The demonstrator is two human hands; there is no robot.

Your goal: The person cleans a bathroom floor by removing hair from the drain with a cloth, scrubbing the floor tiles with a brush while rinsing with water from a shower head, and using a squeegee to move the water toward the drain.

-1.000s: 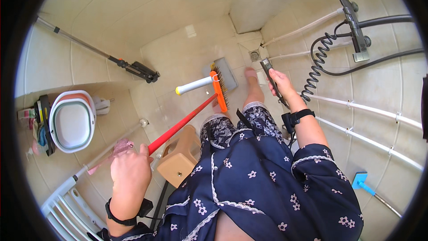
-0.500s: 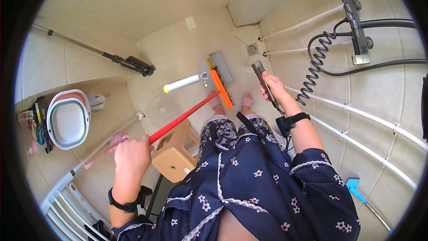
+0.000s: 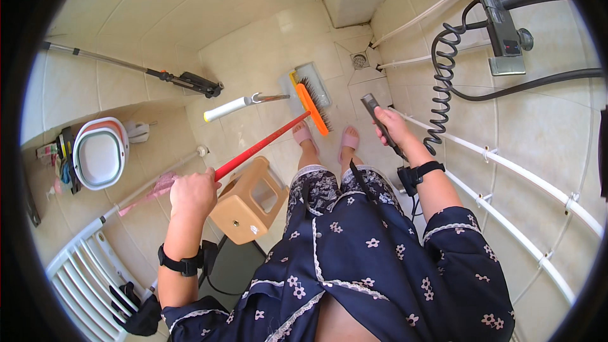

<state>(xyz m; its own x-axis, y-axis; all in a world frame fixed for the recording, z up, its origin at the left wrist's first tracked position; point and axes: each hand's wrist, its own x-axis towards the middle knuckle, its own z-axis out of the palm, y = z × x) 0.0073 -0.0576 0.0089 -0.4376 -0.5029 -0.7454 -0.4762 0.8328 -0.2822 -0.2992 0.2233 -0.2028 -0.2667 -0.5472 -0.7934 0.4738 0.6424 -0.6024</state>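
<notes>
My left hand point(image 3: 193, 194) is wrapped round the red handle of an orange brush point(image 3: 314, 109). The brush's dark bristles lie against or just over a flat grey head with a yellow edge point(image 3: 311, 76) on the floor. From that head, a metal stem leads left to a white handle point(image 3: 228, 109) with a yellow end. The tool looks like a dustpan or floor scraper; I cannot tell which. In my right hand point(image 3: 392, 128) is a slim dark hand sprayer point(image 3: 369, 102), pointed away from me over the floor. No water jet can be made out.
A tan stool point(image 3: 239, 225) stands by my left arm. Folding basins point(image 3: 101, 153) hang on the left wall, above a white slatted rack point(image 3: 82, 278). At right are white wall pipes point(image 3: 506, 158) and a coiled hose point(image 3: 443, 82). A floor drain point(image 3: 360, 60) lies ahead.
The white handle has shifted left on the floor, and its metal stem now shows. The brush head has moved slightly away from me over the grey head. Both hands keep their holds.
</notes>
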